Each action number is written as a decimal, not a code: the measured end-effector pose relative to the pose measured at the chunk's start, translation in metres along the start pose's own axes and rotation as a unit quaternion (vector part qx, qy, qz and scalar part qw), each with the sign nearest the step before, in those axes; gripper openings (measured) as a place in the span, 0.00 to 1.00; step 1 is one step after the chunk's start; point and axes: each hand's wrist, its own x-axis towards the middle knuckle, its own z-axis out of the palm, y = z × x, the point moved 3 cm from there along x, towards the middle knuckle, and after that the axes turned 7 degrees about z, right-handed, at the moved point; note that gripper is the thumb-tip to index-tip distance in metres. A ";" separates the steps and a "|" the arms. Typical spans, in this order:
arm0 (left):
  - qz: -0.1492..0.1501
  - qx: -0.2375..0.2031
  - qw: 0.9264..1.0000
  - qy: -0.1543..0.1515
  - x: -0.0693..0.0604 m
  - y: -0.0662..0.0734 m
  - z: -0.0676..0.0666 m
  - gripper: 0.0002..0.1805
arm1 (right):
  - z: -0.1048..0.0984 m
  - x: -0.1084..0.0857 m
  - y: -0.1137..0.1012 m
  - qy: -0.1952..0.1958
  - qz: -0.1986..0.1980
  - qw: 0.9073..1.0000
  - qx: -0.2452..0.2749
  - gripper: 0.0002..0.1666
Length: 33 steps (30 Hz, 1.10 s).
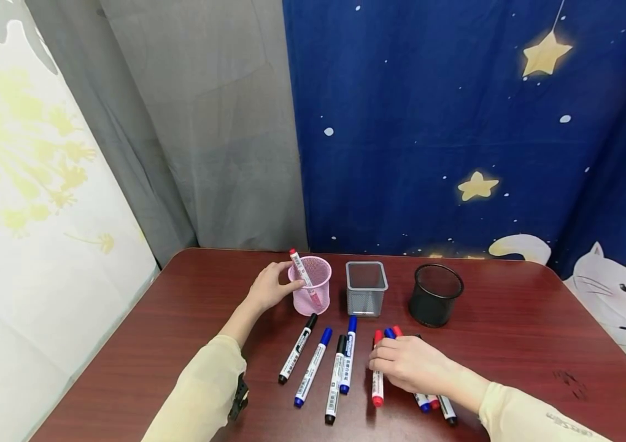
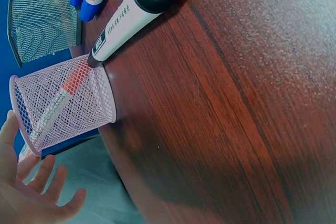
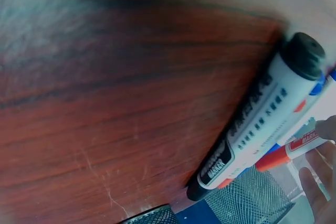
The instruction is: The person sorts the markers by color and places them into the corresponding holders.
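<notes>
Your left hand (image 1: 270,286) had its fingers loosely spread at the rim of the round pink mesh cup (image 1: 324,288), touching it but grasping nothing, and inside that cup a white-barrelled red marker (image 1: 299,264) leaned against the rim on the left. Your right hand (image 1: 409,362) pinched a second red-capped white marker (image 1: 377,388) between thumb and fingers, near the middle of the tabletop's near edge. Under and beside that hand, partly hidden by it, lay a blue-capped marker (image 1: 421,402), another red-capped one (image 1: 433,403) and a black-capped marker (image 1: 448,410). Between your hands, four white-barrelled markers lay slanted: a black one (image 1: 297,350) just beside the pink cup's foot, a blue one (image 1: 311,371), a longer-looking black one (image 1: 335,380) and a blue one (image 1: 348,353) close against it. Toward the far edge of the glossy reddish-brown wooden tabletop (image 1: 169,319), to the right of the pink cup, stood a square grey mesh holder (image 1: 366,301) and then a round black mesh cup (image 1: 433,306). Beyond that edge hung a grey curtain (image 1: 224,153) and a deep-blue, star-printed curtain (image 1: 401,153).
</notes>
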 end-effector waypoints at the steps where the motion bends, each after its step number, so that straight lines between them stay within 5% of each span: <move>1: 0.001 0.001 1.000 0.000 0.000 -0.001 0.000 0.32 | -0.002 0.001 0.001 0.005 0.004 1.000 0.010 0.12; 3: 0.002 0.002 1.000 0.001 0.000 -0.001 0.001 0.32 | -0.005 0.002 0.002 0.009 0.018 0.999 0.028 0.18; 11: -0.001 0.004 1.000 0.000 0.000 -0.003 0.002 0.32 | -0.013 0.005 0.005 0.040 0.045 0.996 0.072 0.11; 22: 0.009 0.004 1.000 0.002 0.001 -0.003 0.002 0.31 | -0.022 0.009 0.006 0.087 0.096 0.984 0.124 0.15; 33: 0.010 0.006 1.000 0.001 0.001 -0.002 0.001 0.32 | -0.031 0.013 0.008 0.123 0.179 0.955 0.201 0.13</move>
